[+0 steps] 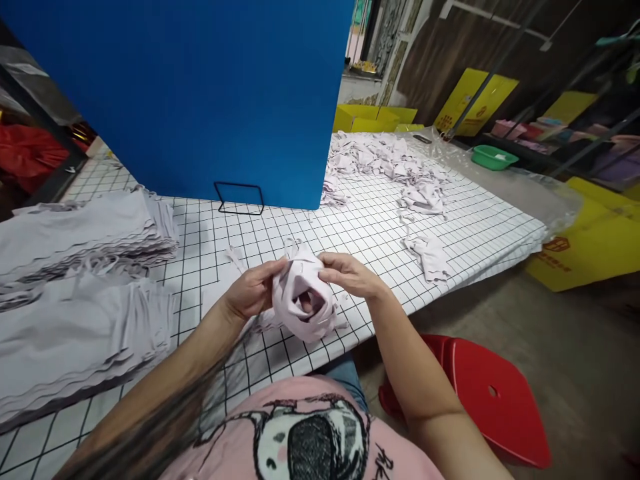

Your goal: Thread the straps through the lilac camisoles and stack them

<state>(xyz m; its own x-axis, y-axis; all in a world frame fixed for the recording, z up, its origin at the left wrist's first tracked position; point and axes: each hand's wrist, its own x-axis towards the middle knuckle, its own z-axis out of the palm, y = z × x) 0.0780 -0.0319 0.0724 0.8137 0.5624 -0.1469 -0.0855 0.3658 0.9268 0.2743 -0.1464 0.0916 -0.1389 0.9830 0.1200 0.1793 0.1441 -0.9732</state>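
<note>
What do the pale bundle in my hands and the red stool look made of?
Pale bundle: soft, matte fabric, judging by its loose folds and thin loops; which fibre, I can't tell. Red stool: probably moulded plastic, smooth with a slight sheen, rounded corners and even colour.

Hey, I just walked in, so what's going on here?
A person at a table with a checked cover is holding a pale, gathered piece of fabric between the left hand and the right hand. Its opening faces the person. Two stacks of similar fabric lie to the left, and a loose heap of pale pieces spreads beyond the blue panel.
</note>
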